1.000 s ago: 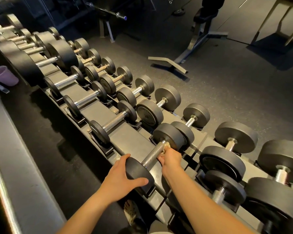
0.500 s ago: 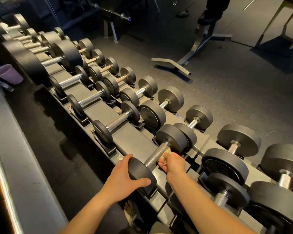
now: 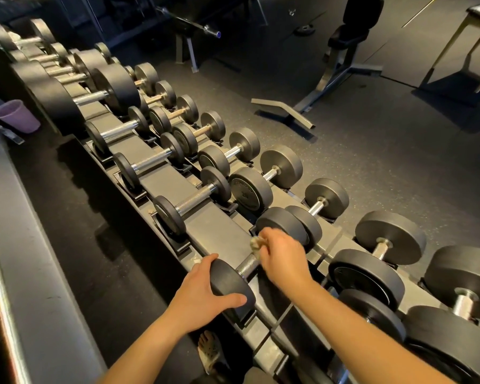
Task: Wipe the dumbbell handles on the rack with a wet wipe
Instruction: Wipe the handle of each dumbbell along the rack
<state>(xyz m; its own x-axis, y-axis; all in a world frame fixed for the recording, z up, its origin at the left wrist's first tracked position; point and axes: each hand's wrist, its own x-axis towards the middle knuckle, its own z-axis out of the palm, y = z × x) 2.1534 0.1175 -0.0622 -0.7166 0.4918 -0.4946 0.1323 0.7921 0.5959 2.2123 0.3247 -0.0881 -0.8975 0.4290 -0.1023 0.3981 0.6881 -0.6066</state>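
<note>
A purple cup [image 3: 17,116] stands beside the rack's far left end. Along the rack [image 3: 219,224] lie rows of dumbbells, the lighter ones to the left. At its near edge the left hand [image 3: 203,295] clamps fingers and thumb over the near head of one dumbbell [image 3: 229,279], most likely to stop it rolling in its cradle. Its knurled handle [image 3: 247,266] shows only as a short stretch beside that head. The rest is covered by the right hand [image 3: 284,259], which is closed round the bar with the crumpled wet wipe [image 3: 256,242] bunched in its fingers, so the wipe wraps the metal. Heavier dumbbells [image 3: 369,273] fill the right end, their handles apparently not yet wiped.
</note>
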